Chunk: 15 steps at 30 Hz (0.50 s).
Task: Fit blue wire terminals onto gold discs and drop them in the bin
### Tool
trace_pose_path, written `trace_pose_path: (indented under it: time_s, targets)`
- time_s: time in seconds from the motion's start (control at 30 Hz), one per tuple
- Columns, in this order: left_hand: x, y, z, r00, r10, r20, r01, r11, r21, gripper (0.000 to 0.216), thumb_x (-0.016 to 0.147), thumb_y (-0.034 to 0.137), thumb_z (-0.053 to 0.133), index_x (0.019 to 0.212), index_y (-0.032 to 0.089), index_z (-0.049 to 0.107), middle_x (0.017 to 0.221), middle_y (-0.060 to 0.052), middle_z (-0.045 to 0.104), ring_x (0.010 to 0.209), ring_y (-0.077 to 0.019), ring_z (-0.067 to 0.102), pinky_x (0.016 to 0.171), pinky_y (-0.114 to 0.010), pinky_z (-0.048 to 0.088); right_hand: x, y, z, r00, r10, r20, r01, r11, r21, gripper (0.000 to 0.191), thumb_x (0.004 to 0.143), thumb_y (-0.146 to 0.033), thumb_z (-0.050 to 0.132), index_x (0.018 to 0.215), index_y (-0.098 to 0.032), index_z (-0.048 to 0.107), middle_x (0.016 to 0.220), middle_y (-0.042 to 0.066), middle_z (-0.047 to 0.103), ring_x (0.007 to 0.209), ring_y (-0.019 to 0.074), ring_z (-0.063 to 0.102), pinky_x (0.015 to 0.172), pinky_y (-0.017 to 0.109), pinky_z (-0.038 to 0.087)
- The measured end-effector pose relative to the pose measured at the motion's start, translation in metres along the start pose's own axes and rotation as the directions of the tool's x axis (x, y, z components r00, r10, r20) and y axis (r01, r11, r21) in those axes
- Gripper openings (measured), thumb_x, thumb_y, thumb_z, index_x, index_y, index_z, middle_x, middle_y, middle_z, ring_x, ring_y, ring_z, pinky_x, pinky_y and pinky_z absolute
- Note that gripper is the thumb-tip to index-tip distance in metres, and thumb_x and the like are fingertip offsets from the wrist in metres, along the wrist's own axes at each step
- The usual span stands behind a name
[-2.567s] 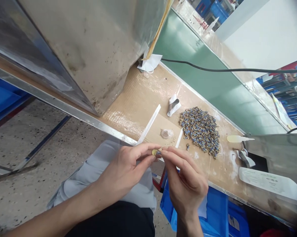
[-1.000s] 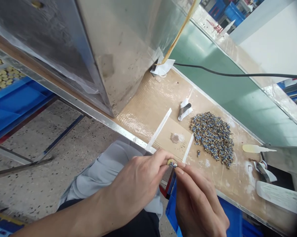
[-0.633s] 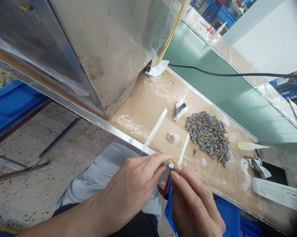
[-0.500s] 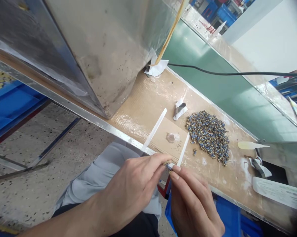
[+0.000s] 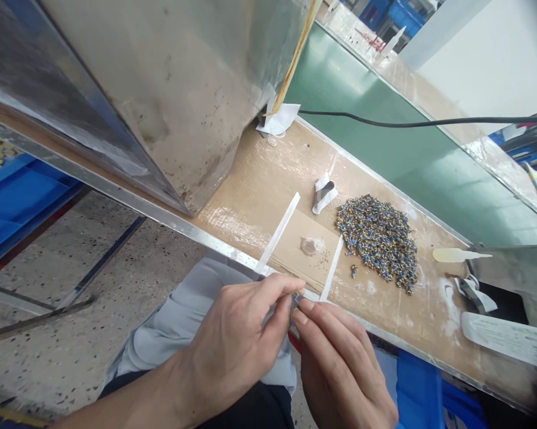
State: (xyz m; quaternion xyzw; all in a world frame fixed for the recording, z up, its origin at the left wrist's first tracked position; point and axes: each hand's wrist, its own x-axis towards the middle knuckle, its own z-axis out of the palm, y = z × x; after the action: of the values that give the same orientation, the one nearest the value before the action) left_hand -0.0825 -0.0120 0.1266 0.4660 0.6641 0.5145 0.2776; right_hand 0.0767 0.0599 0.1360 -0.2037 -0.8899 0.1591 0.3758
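Just off the bench's front edge, the fingertips of both hands meet at a tiny blue and brass-coloured fitting (image 5: 297,296). My left hand (image 5: 245,328) pinches it between thumb and forefinger. From the other side, the thumb and fingers of my right hand (image 5: 340,351) are closed on it too; the fingers cover most of the part. Beyond them lies a heap of similar blue and brass fittings (image 5: 378,238), with a single fitting (image 5: 354,271) apart from it. A small clear round dish (image 5: 312,246) stands on the cardboard, with tiny specks beside it.
A large metal box (image 5: 174,107) takes up the bench's left part. White tape strips (image 5: 279,231) flank the cardboard. Behind it sits a folded white-and-grey strip (image 5: 324,194). A squeeze bottle (image 5: 458,255) lies at right, near a black flat object (image 5: 509,307). A cable (image 5: 384,124) crosses the green panel.
My hands have drawn slightly left and closer together. A whitish bit seen earlier at my right fingertips is now mostly covered. The view has shifted a little.
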Motion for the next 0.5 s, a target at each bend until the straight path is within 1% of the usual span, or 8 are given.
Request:
trace_pose_path:
  time_s: [0.13, 0.23, 0.33, 0.43, 0.5]
  targets:
    - [0.000, 0.000, 0.003, 1.000, -0.001, -0.016, 0.002, 1.000, 0.026, 0.022, 0.110, 0.013, 0.061, 0.121, 0.026, 0.075, 0.106, 0.005, 0.090, 0.092, -0.0152, 0.088, 0.081, -0.023, 0.063, -0.004, 0.006, 0.002, 1.000, -0.006, -0.020, 0.007, 1.000, 0.024, 0.043, 0.091, 0.009, 0.081, 0.127, -0.014, 0.084, 0.124, 0.011, 0.084, 0.115, 0.0297, 0.081, 0.090, 0.043, 0.073]
    - [0.001, -0.001, 0.007, 0.999, -0.033, 0.012, 0.033, 0.999, 0.018, 0.022, 0.109, 0.014, 0.064, 0.121, 0.028, 0.077, 0.109, 0.006, 0.090, 0.094, -0.0149, 0.088, 0.081, -0.021, 0.064, -0.009, 0.011, 0.003, 0.999, -0.007, -0.049, 0.008, 1.000, 0.027, 0.044, 0.092, 0.009, 0.080, 0.129, -0.014, 0.083, 0.126, 0.012, 0.083, 0.114, 0.0294, 0.082, 0.089, 0.043, 0.073]
    - [0.000, -0.003, 0.014, 0.993, -0.101, 0.065, 0.102, 0.995, -0.018, 0.021, 0.110, 0.020, 0.067, 0.124, 0.030, 0.079, 0.112, 0.005, 0.091, 0.097, -0.0157, 0.088, 0.080, -0.020, 0.066, -0.015, 0.017, 0.002, 0.997, 0.036, -0.075, -0.034, 0.999, 0.035, 0.045, 0.096, 0.006, 0.077, 0.134, -0.017, 0.080, 0.128, 0.011, 0.083, 0.114, 0.0272, 0.082, 0.090, 0.041, 0.074]
    - [0.000, -0.005, 0.024, 0.973, -0.183, 0.140, 0.192, 0.980, -0.055, 0.020, 0.111, 0.031, 0.069, 0.127, 0.030, 0.081, 0.120, 0.001, 0.090, 0.102, -0.0182, 0.088, 0.086, -0.022, 0.068, -0.024, 0.022, -0.002, 0.990, 0.110, -0.089, -0.103, 0.992, 0.078, 0.045, 0.099, 0.004, 0.076, 0.137, -0.018, 0.077, 0.126, 0.011, 0.083, 0.115, 0.0244, 0.082, 0.095, 0.040, 0.074]
    - [0.002, -0.005, 0.034, 0.951, -0.238, 0.196, 0.261, 0.960, -0.100, 0.021, 0.111, 0.037, 0.071, 0.128, 0.030, 0.082, 0.125, 0.000, 0.090, 0.106, -0.0208, 0.088, 0.091, -0.025, 0.070, -0.033, 0.027, -0.006, 0.979, 0.165, -0.123, -0.152, 0.982, 0.112, 0.046, 0.100, 0.003, 0.076, 0.141, -0.019, 0.074, 0.127, 0.010, 0.082, 0.116, 0.0231, 0.081, 0.098, 0.040, 0.073]
